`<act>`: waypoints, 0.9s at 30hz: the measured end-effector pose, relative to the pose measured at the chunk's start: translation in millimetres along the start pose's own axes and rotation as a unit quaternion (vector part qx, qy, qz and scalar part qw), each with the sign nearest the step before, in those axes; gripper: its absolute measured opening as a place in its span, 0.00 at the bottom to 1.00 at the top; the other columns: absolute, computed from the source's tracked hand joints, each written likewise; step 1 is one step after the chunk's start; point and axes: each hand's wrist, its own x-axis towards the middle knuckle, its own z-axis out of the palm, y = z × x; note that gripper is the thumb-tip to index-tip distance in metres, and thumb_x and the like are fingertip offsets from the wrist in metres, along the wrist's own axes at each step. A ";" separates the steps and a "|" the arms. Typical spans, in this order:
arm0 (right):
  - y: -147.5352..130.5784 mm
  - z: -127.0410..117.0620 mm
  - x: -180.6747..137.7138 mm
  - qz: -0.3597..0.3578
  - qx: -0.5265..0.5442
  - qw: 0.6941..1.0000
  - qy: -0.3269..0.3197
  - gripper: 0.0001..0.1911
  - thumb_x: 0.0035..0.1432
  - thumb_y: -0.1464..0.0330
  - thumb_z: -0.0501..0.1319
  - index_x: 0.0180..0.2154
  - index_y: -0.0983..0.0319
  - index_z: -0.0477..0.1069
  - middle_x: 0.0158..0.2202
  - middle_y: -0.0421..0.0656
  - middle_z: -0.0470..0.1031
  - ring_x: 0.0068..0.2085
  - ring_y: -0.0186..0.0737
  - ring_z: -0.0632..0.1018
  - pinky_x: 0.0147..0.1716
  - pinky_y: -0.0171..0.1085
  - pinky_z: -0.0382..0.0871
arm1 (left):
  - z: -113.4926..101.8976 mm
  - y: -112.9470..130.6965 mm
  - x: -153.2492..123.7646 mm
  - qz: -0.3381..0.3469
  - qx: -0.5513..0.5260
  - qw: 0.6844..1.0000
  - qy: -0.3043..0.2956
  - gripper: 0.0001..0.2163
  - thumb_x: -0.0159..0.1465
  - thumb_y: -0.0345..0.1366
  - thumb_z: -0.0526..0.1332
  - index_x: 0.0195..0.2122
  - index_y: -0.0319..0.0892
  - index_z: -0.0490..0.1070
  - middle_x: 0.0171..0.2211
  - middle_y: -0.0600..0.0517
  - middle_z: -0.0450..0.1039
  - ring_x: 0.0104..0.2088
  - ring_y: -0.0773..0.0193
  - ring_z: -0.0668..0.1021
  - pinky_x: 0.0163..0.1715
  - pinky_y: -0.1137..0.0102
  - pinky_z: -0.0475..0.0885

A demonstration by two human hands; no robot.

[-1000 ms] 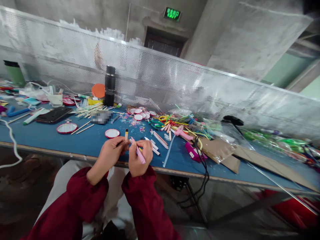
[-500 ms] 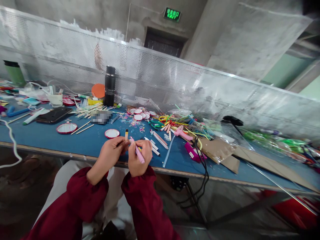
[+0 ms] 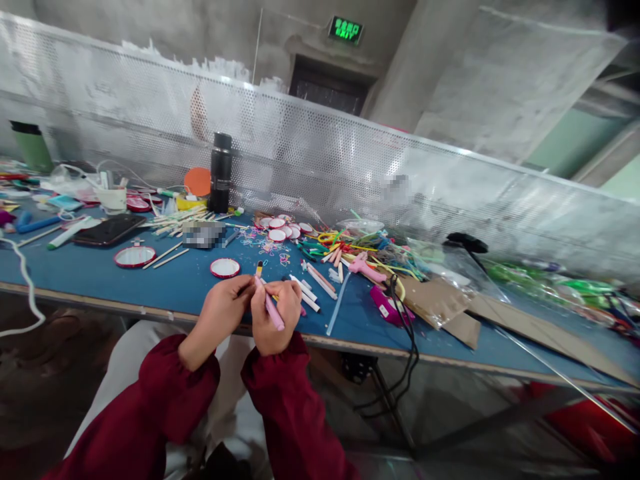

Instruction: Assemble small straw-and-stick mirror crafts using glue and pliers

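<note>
Close together above the front edge of the table are my two hands. My left hand (image 3: pixel 223 308) is closed in a pinch on a small yellowish piece with a black top (image 3: pixel 259 269), whose lower part is hidden by fingers. In my right hand (image 3: pixel 281 308), fingers wrap round a pink marker (image 3: pixel 273 313). The marker slants up toward the small piece, and its upper end meets or nearly meets it. Something yellow shows between the right-hand fingers, too little to name. Just beyond my left hand lies a round white disc with a red rim (image 3: pixel 225 267).
White and pink markers (image 3: pixel 310 297) lie right of my hands, near a pink glue gun (image 3: pixel 367 267) and a purple box with black cable (image 3: pixel 387 307). Behind are discs (image 3: pixel 277 235), wooden sticks (image 3: pixel 170 257) and a black bottle (image 3: pixel 221 173). A phone (image 3: pixel 111 230) lies left.
The small piece has shifted slightly right and tilted, and my hands have drawn closer together. The pink marker's lower end has moved a little left and down.
</note>
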 end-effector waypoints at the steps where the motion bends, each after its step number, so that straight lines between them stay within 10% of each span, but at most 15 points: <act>1: 0.6 -0.3 -0.4 0.002 0.000 1.000 0.010 0.07 0.62 0.71 0.60 0.31 0.59 0.65 0.28 0.39 0.74 0.32 0.36 0.74 0.43 0.42 0.68 | 0.0 0.5 0.1 -0.006 -0.008 1.000 -0.001 0.13 0.64 0.42 0.56 0.29 0.40 0.73 0.24 0.55 0.68 0.25 0.67 0.65 0.26 0.74 0.60; 27: -1.0 -1.0 0.8 -0.003 -0.002 1.000 -0.017 0.06 0.62 0.70 0.61 0.32 0.60 0.66 0.28 0.38 0.75 0.31 0.36 0.75 0.44 0.42 0.68 | 0.0 0.3 0.4 -0.003 -0.036 0.999 -0.006 0.13 0.63 0.43 0.57 0.29 0.40 0.73 0.26 0.54 0.69 0.27 0.66 0.67 0.27 0.74 0.61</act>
